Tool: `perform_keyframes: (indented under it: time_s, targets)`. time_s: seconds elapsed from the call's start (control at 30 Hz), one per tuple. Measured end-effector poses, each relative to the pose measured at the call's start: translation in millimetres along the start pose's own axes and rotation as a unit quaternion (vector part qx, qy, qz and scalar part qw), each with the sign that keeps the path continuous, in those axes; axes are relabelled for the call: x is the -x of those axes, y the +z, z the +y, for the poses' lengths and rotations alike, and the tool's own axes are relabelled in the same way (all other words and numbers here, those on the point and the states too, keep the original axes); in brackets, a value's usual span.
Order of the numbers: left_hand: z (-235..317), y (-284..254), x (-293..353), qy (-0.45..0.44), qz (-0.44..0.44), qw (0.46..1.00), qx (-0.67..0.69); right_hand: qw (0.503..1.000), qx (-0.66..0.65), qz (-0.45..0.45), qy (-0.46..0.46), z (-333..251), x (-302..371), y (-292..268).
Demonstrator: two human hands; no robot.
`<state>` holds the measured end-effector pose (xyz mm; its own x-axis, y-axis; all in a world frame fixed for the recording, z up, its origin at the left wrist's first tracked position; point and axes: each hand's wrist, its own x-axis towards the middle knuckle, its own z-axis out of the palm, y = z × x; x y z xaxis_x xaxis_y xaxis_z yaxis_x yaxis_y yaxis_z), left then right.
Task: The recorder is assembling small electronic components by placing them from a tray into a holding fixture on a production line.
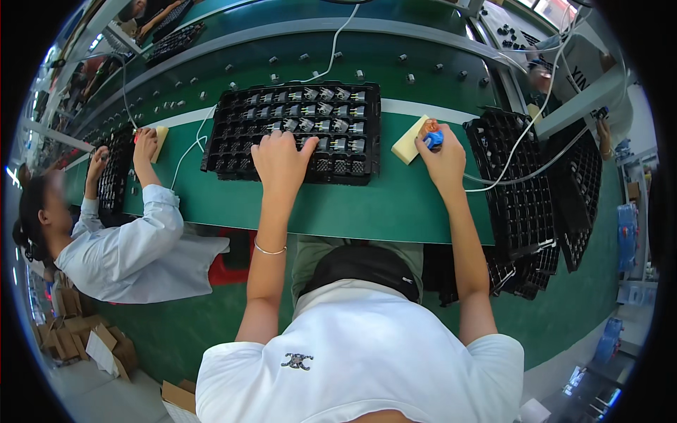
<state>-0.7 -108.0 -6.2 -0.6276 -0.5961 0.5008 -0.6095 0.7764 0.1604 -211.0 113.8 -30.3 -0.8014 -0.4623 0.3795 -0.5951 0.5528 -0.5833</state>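
A black compartment tray (227,156) lies on the green bench in front of me, with small metal parts (340,125) in several pockets. My left hand (281,161) rests over the tray's near middle, thumb spread from the fingers; the fingertips reach the parts, and nothing shows held in them. To the right of the tray, my right hand (444,161) closes round a small blue and orange tool (433,137), its kind unclear. This sits at the right end of a pale yellow block (407,146), and I cannot tell whether the two touch.
Stacked black trays (511,183) stand at the right bench end, with a pale tube (504,169) crossing them. Beyond the tray, small metal parts sit scattered on a green belt (268,68). On the left, a co-worker (127,247) works at another tray.
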Motion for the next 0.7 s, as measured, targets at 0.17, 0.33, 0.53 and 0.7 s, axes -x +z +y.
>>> perform_keyframes:
  time_s: [0.17, 0.33, 0.53, 0.7]
  targets:
    - [0, -3, -2, -0.029, -0.014, 0.998, 0.052, 1.000, 0.016, -0.013, 0.015, -4, -1, 1]
    - [8, -6, 1, -0.003, 0.083, 0.984, 0.158, 1.000, -0.011, 0.014, 0.001, -7, 0, 1]
    - [39, -1, 8, -0.042, 0.003, 0.896, 0.442, 1.000, -0.007, 0.006, 0.017, -6, -1, 2]
    - [51, 7, 12, -0.015, -0.013, 0.895, 0.445, 1.000, -0.015, 0.018, 0.006, -7, -1, 2]
